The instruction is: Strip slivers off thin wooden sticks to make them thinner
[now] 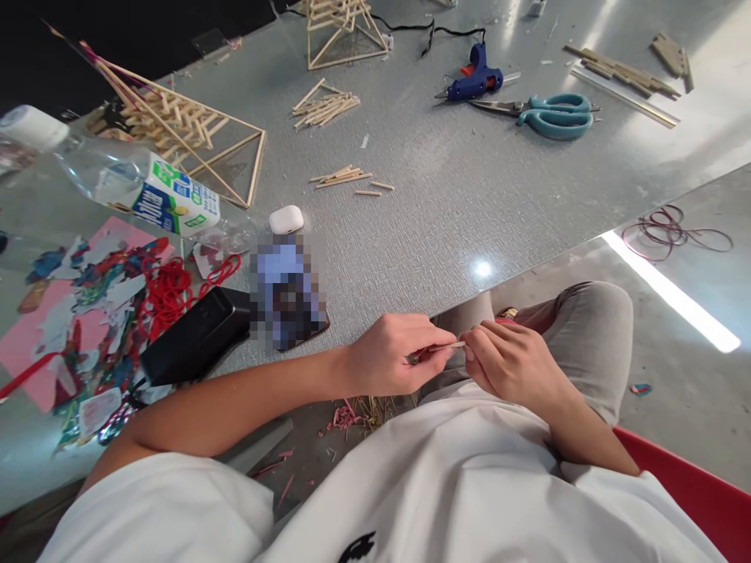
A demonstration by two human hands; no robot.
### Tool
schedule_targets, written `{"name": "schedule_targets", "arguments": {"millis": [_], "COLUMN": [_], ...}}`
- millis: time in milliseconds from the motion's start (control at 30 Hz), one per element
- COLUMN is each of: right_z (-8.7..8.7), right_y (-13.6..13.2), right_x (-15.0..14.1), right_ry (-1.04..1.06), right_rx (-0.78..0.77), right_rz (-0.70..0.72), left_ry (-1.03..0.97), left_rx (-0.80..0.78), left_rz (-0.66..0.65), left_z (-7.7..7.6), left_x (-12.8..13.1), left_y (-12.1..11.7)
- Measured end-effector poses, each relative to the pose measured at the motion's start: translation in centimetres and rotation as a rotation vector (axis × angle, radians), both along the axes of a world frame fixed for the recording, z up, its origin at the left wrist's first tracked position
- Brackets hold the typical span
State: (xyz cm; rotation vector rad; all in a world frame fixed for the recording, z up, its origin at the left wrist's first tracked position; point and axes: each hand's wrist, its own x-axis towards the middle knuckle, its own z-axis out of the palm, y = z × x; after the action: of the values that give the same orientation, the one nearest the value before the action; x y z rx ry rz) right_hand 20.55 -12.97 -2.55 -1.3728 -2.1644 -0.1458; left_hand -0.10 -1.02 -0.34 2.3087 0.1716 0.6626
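Above my lap, just off the table's front edge, both hands meet at a thin pale wooden stick [450, 346]. My left hand [396, 356] pinches it between thumb and fingers. The fingers of my right hand [510, 358] are curled closed around the stick's other end, which they hide. On the table ahead lie a small group of short wooden sticks [343, 177] and a larger pile of sticks [326, 107]. Two stick-built frames stand farther off, one pyramid-like frame [258, 164] at left and another frame [346, 56] at the back.
Blue-handled scissors [555, 116] and a blue glue gun [476, 77] lie at the back right, near flat wooden strips [627, 70]. At left are a plastic bottle [176, 195], red cord [167, 293], a black box [196, 336], a blurred phone [290, 293] and a white case [286, 220].
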Motion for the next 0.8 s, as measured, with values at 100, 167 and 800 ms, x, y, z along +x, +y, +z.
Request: {"name": "schedule_targets", "arguments": {"millis": [100, 167, 800], "right_z": [0.0, -0.1, -0.7], "right_y": [0.1, 0.1, -0.2], "right_x": [-0.4, -0.7, -2.8], "right_ry": [-0.015, -0.021, 0.083], "right_rx": [0.014, 0.022, 0.075], "right_rz": [-0.014, -0.017, 0.027], "left_ry": [0.038, 0.057, 0.09], "left_rx": [0.024, 0.036, 0.129], "left_rz": [-0.013, -0.025, -0.09], "left_z": [0.0, 0.1, 0.3], "left_x": [0.0, -0.1, -0.4], "left_y": [-0.1, -0.1, -0.5]}}
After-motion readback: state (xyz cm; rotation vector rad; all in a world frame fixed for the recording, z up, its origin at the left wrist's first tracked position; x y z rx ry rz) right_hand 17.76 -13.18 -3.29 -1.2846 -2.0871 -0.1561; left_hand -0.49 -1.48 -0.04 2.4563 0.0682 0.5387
